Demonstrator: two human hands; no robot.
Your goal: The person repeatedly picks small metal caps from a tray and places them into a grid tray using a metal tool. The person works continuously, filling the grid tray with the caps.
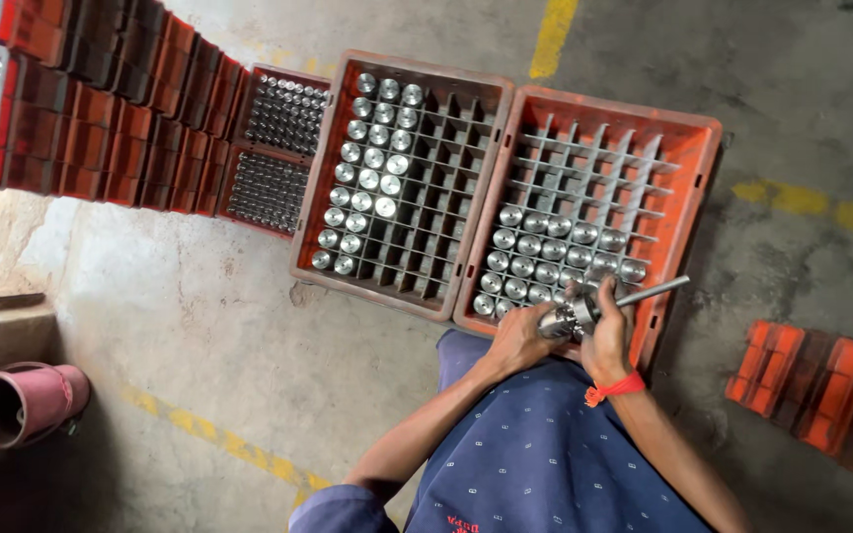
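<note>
Here, a shiny metal cylinder (557, 321) is held by the left hand (520, 341), with the fingers curled round it from the left. A grey metal rod tool (634, 296) is gripped by the right hand (609, 341), and its near end is pressed against the cylinder. Both grips are closed tight on what they hold. A red thread (612, 389) is tied round the right wrist. The cylinder is held just over the near edge of the right crate (688, 212).

The step looks best done if the cylinder is kept still and the rod is kept straight in line with it. A slanted rod could slip off the smooth metal. The work should be kept over the crate, so that a dropped part is caught there.

The right crate is orange with a grey grid inside. Its near rows are filled with round metal parts (555, 252) standing upright, one in each cell. Its far rows are bare. The middle crate (313, 212) touches it on the left. There the left columns are filled with the same kind of parts (367, 158), and the right columns are bare. Further left, two smaller trays (278, 148) are packed with many small shiny pieces. Stacked orange crates (111, 109) are seen at the far left, and more crates (812, 380) lie at the right. A pink pipe (27, 400) lies near the left on the concrete floor (209, 326).
</note>
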